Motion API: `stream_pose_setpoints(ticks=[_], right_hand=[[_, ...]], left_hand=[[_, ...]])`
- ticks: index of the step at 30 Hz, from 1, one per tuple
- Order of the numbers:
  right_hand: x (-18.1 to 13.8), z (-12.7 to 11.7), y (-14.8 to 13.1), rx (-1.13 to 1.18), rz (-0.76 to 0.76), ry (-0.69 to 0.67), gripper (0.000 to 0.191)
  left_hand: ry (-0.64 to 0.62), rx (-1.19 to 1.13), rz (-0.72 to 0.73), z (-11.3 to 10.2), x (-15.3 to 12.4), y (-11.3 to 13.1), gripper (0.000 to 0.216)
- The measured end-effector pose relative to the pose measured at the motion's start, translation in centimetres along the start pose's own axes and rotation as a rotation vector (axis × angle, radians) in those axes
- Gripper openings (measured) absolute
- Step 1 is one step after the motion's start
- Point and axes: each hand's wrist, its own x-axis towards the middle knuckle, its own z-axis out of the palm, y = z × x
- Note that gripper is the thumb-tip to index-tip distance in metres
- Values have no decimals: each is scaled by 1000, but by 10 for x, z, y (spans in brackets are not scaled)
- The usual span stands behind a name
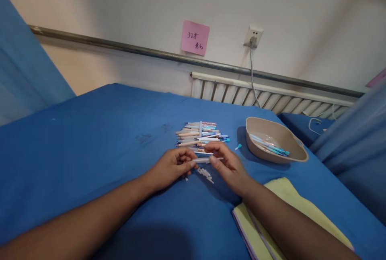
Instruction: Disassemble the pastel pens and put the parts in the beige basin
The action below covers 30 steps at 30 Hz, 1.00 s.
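Note:
Both my hands meet over a blue-covered table (90, 151). My left hand (173, 166) and my right hand (227, 166) pinch the two ends of a thin white pen (204, 159), which lies level between them. Just beyond the fingers lies a pile of pens (200, 134) in pastel colours. Small white pen parts (206, 173) lie on the cloth under the hands. A tiny blue cap (238, 146) rests to the right of the pile.
A beige tray (298, 156) holding a few blue pens stands at the right. A yellow notebook (286, 195) lies under my right forearm. Behind the table are a radiator (271, 97), a wall socket with a cable (252, 37) and a pink note (195, 37).

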Motion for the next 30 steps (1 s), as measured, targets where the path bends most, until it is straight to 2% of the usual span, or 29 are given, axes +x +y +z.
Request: stream_pose_setpoints(ticks=[4, 8, 11, 14, 17, 19, 21, 26, 30], right_hand=[[-3, -2, -11, 49, -42, -106, 38], [-2, -4, -14, 214, 32, -138, 48], [0, -6, -13, 424, 95, -76, 54], [6, -13, -6, 527, 142, 70, 51], [13, -24, 10, 387, 206, 309, 34], [16, -29, 22, 256, 211, 388, 26], [17, -32, 31, 173, 212, 356, 24], [12, -31, 37, -62, 197, 162, 17], [13, -34, 41, -87, 215, 209, 17]], left_hand=[[-107, 171, 55, -4, -2, 5, 17], [-205, 343, 111, -7, -4, 6, 16], [-208, 375, 113, -7, -4, 5, 14], [-186, 291, 80, -7, -1, 2, 16], [-157, 152, 19, -7, 3, -2, 20], [-113, 73, -14, -8, 6, -5, 23], [-63, 22, -35, -10, 8, -7, 26], [30, -57, -22, -17, 14, -8, 32], [135, -104, 4, -21, 17, -7, 33]])
